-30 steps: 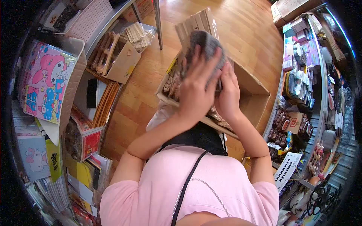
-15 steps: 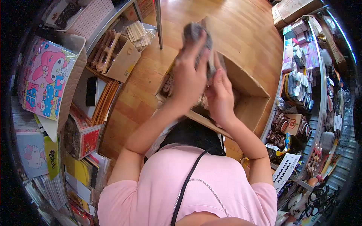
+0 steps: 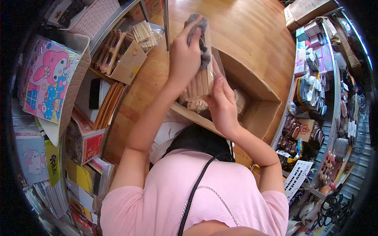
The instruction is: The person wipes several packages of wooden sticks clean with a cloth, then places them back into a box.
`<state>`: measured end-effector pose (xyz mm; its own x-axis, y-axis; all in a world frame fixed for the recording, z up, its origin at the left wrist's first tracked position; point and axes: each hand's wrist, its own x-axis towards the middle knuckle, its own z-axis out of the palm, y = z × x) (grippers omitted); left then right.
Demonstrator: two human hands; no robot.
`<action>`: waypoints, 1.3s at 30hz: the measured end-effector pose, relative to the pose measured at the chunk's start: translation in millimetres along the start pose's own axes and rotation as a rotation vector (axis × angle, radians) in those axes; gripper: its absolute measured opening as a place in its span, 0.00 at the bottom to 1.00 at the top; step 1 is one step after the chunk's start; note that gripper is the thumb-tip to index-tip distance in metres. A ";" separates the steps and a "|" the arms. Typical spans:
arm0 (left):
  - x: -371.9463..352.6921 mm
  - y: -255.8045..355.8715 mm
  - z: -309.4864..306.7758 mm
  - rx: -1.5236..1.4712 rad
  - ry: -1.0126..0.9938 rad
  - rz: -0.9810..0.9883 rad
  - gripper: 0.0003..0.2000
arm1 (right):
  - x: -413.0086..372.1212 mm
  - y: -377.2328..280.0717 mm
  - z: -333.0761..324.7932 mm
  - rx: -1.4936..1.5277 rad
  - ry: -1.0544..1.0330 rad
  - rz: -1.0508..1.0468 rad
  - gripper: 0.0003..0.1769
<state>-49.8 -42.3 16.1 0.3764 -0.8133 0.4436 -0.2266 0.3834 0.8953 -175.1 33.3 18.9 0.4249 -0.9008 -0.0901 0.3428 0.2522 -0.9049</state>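
My left hand (image 3: 186, 57) grips a crumpled grey cloth (image 3: 205, 59) and presses it on a bundle of light wooden sticks (image 3: 201, 84) in clear wrap. Around the right side of that bundle, my right hand (image 3: 223, 103) holds it, thumb on the near face. The bundle is tilted upright above an open cardboard box (image 3: 262, 114). More wrapped light-coloured pieces (image 3: 195, 105) lie inside the box, partly hidden by my hands and the bundle.
At the left, shelves hold a small carton (image 3: 128, 63) of wooden items, a black phone (image 3: 95, 93), picture frames and a pink cartoon board (image 3: 51, 80). Packed shelves (image 3: 311, 114) stand along the right. A closed carton (image 3: 309, 12) is at the top right.
My left hand has moved left and slightly up with the grey cloth. The bundle shows more clearly now, and my right hand sits lower and a little to the left.
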 end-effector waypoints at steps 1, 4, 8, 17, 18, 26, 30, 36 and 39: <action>-12.8 12.0 0.6 -0.004 0.007 -0.042 0.17 | 1.0 -1.0 -1.9 0.000 0.000 -0.004 0.30; -62.0 37.3 10.8 0.060 -0.050 0.106 0.19 | 3.7 -7.4 4.4 0.002 0.180 -0.254 0.30; -71.3 48.5 18.0 0.209 -0.024 0.343 0.22 | -4.0 -24.4 -2.0 -0.211 0.054 -0.356 0.31; 8.5 44.4 18.1 -0.116 -0.013 0.151 0.13 | -19.8 -8.6 -1.7 -0.365 0.066 -0.180 0.36; 7.0 39.9 18.1 -0.102 -0.011 0.050 0.14 | -20.3 -10.6 -4.6 -0.378 0.044 -0.093 0.36; -76.4 43.3 33.9 0.083 -0.117 0.235 0.18 | 3.6 -36.5 -22.9 -0.356 0.084 -0.303 0.33; -16.3 47.7 24.1 -0.026 0.003 0.387 0.20 | 3.1 -13.8 -13.0 -0.285 0.121 -0.399 0.31; 15.2 54.9 6.5 -0.244 -0.083 -0.209 0.12 | -7.1 -8.4 -6.7 -0.485 -0.020 -0.359 0.32; -23.5 19.8 20.8 -0.078 -0.004 0.129 0.19 | 0.5 -11.4 -8.2 -0.300 0.094 -0.327 0.33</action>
<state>-81.9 -24.7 22.6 0.3449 -0.7569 0.5551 -0.2024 0.5174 0.8314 -185.7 27.1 25.8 0.2516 -0.9479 0.1954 0.1826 -0.1518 -0.9714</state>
